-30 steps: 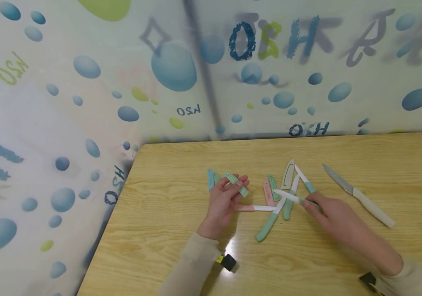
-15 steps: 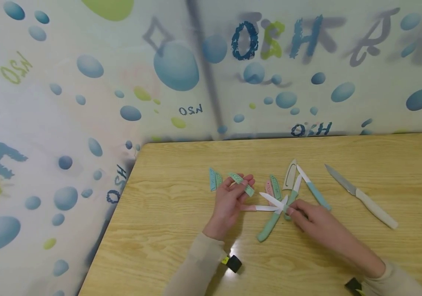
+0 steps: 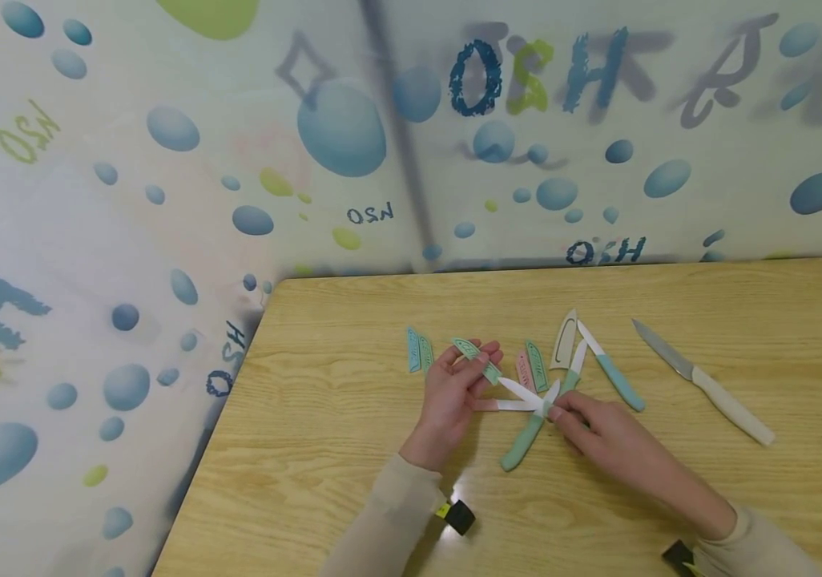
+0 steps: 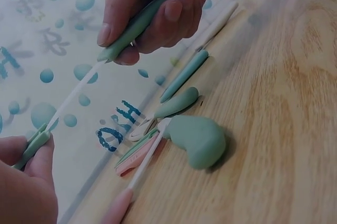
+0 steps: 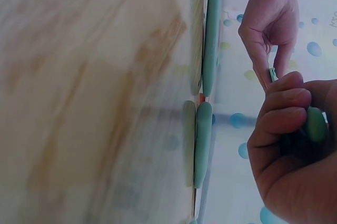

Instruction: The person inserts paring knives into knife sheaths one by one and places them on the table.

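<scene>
Green-handled knife [image 4: 142, 21] gripped by right hand [image 3: 602, 425], sheath [image 4: 38, 142] pinched by left hand [image 3: 445, 399], blade [image 4: 76, 94] hidden only in right-wrist view

a light wood-grain surface [image 3: 296, 417] with rounded far corners has a pale wall [image 3: 259, 96] rising behind its far edge and beyond its left edge. blue and lime-green drops and lettering, partly reversed, cover the wall; grey, shadowy characters [image 3: 728, 72] show above the far right corner. a slanting grey band [image 3: 392, 120] runs down toward the far edge. reflected light [image 3: 458, 485] gleams well in from the left edge.
</scene>
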A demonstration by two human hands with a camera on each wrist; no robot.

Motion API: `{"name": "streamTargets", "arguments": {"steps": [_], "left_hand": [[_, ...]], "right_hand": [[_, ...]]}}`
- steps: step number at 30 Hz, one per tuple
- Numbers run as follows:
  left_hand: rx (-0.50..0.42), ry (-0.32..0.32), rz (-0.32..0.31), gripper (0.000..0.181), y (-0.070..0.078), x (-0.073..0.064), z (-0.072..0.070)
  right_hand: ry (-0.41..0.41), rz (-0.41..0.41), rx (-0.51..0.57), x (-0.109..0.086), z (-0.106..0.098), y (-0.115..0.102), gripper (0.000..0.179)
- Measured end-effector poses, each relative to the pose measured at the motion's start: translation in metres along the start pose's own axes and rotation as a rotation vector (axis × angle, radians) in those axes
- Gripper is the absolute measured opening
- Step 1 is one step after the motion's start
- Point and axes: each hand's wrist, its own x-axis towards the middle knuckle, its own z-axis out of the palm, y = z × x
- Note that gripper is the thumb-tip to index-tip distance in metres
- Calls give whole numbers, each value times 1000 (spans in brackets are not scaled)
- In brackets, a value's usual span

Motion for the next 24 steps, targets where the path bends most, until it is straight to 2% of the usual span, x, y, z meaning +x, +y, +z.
{"name": "streamTargets", "arguments": {"steps": [13, 24], "left_hand": [[16, -11, 0, 36, -2, -2, 5], [-13, 15, 1, 36, -4, -2, 7]], "right_hand": [[-34, 37, 24, 3, 0, -3, 30], [-51, 76, 68, 5, 3, -3, 33]]}}
